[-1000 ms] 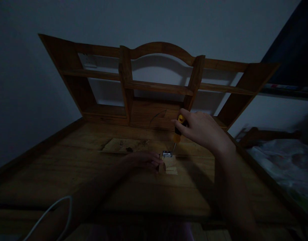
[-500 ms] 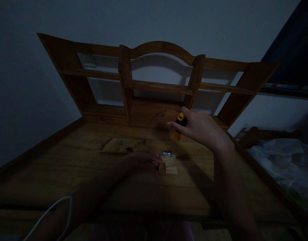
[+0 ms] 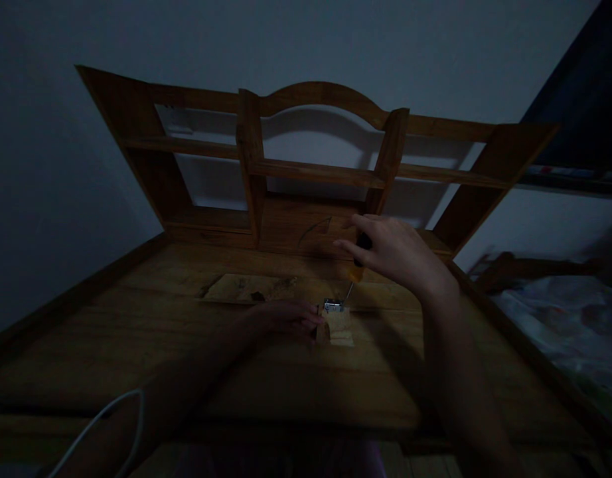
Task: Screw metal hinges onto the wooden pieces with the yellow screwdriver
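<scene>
The room is dim. My right hand (image 3: pixel 393 252) is closed round the yellow and black handle of a screwdriver (image 3: pixel 356 265). Its thin shaft slants down to a small metal fitting (image 3: pixel 332 306) on top of a small pale wooden block (image 3: pixel 336 328). My left hand (image 3: pixel 286 317) lies on the wooden desk (image 3: pixel 186 345) with its fingers pressed against the block's left side, holding it in place.
A wooden hutch with shelves (image 3: pixel 310 169) stands at the back of the desk against a pale wall. A lighter flat board (image 3: pixel 251 289) lies behind the block. A white cable (image 3: pixel 99 418) loops at the lower left. A bed with pale bedding (image 3: pixel 565 325) sits at the right.
My right hand has turned on the screwdriver handle, its fingers now covering more of the yellow. The left hand and the block have stayed put.
</scene>
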The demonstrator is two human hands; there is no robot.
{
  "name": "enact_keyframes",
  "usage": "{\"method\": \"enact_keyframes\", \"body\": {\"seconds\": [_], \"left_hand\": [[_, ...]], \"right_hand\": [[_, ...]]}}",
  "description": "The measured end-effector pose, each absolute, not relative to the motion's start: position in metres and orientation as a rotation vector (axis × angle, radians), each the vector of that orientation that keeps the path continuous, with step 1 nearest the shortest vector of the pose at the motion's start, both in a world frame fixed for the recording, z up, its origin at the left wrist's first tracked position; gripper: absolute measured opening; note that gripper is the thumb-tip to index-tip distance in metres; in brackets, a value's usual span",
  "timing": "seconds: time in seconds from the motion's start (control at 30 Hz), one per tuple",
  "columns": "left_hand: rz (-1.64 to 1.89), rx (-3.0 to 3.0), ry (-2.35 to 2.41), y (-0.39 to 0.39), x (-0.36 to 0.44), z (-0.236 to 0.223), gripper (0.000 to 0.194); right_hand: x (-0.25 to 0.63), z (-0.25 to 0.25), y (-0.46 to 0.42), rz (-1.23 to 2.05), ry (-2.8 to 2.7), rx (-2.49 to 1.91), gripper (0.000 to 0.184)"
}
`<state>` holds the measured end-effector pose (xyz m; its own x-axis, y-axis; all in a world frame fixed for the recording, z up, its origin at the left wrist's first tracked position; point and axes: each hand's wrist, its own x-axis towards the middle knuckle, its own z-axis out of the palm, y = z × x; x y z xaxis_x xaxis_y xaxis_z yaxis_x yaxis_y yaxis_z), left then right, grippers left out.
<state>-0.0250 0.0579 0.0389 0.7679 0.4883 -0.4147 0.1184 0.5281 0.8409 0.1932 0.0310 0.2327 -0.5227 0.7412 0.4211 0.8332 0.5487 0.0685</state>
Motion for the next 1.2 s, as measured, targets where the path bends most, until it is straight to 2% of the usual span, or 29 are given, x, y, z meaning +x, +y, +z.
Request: {"method": "enact_keyframes", "body": {"seconds": [0.07,0.2,0.37,0.57,0.73,0.9,1.1,1.2], "left_hand": [[0.236,0.991,0.661,0.058,-0.025,0.039,0.024],[0.236,0.978,0.701,0.057,-0.024,0.041,0.023],[0.228,0.984,0.706,0.058,-0.024,0.041,0.023],[0.221,1.002,0.69,0.059,-0.024,0.039,0.026],[0.235,0.997,0.69,0.06,-0.025,0.035,0.027],[0.232,0.987,0.68,0.062,-0.027,0.032,0.026],[0.237,0.984,0.665,0.061,-0.027,0.034,0.025],[0.227,0.988,0.676,0.06,-0.026,0.035,0.027]], "right_hand": [[0.194,0.234,0.031,-0.309,-2.45,-1.275,0.027],[0.196,0.234,0.033,-0.179,-2.468,-1.211,0.033],[0.197,0.231,0.037,-0.245,-2.469,-1.227,0.024],[0.199,0.234,0.034,-0.446,-2.379,-1.438,0.044],[0.201,0.238,0.031,-0.249,-2.437,-1.333,0.028],[0.202,0.237,0.032,-0.116,-2.454,-1.238,0.031],[0.201,0.241,0.025,-0.296,-2.429,-1.434,0.046],[0.203,0.242,0.024,-0.25,-2.449,-1.416,0.036]]}}
